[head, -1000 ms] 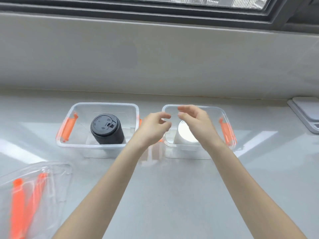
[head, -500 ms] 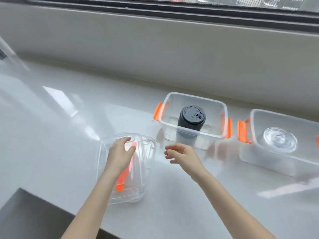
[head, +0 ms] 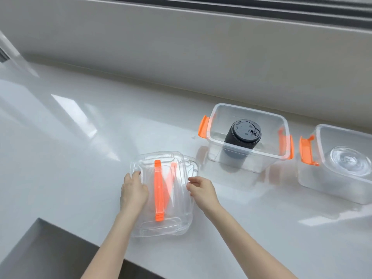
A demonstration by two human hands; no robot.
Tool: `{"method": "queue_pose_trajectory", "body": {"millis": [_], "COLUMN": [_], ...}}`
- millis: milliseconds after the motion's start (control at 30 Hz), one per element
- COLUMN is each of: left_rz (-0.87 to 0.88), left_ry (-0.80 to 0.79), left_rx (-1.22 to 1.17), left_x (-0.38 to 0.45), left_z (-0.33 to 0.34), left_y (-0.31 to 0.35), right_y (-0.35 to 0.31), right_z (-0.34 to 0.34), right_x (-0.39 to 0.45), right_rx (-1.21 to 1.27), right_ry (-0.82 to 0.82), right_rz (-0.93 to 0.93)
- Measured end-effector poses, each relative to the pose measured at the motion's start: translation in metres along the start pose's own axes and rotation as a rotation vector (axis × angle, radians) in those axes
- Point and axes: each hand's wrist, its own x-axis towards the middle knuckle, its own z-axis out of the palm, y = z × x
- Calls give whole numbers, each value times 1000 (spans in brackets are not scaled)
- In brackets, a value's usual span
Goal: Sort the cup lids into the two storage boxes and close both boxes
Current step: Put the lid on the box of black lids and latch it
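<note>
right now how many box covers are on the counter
2, stacked between the hands: the top cover, held at its sides by the left hand and right hand, and a second cover under it, offset to the right. Neither box has one on.

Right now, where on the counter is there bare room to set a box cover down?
Free: the wide counter left of and behind the stacked covers, which the left hand and right hand grip. Also the near strip below the clear-lid box. Crowded: the gap between that and the black-lid box.
</note>
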Motion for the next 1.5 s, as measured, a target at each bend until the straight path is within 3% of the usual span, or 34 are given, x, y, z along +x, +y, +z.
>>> {"method": "queue_pose_trajectory", "body": {"millis": [267, 433, 533, 667, 733, 800, 900, 1000, 1200, 1500], "left_rz": [140, 250, 366, 430, 408, 409, 355, 306, 338, 361], "left_ry": [205, 226, 78, -366, -509, -527, -370, -269, -77, -27], "left_rx": [-386, -631, -849, -1190, -1319, -1375, -1276, -1021, -541, -430], "left_x": [-7, -17, -15, -4, 8, 21, 30, 39, 32, 34], "left_z": [-45, -62, -59, -51, -48, -41, -28, -11, 9, 18], "left_y": [51, 120, 164, 210, 220, 222, 224, 221, 212, 206], "right_y": [-54, -107, -137, -164, -165, -156, -130, -106, -79, -71], "right_z": [-47, -107, -145, -181, -190, -192, -189, -183, -174, -178], "right_x": [-17, -39, -59, -86, -87, -75, -41, -8, 18, 20], "right_rx": [363, 443, 392, 237, 15, -248, -450, -565, -641, -632], "right_ry": [-3, -67, 1, 149, 216, 272, 279, 269, 214, 226], "right_rz": [-157, -341, -489, -733, -802, -807, -755, -716, -693, -658]}}
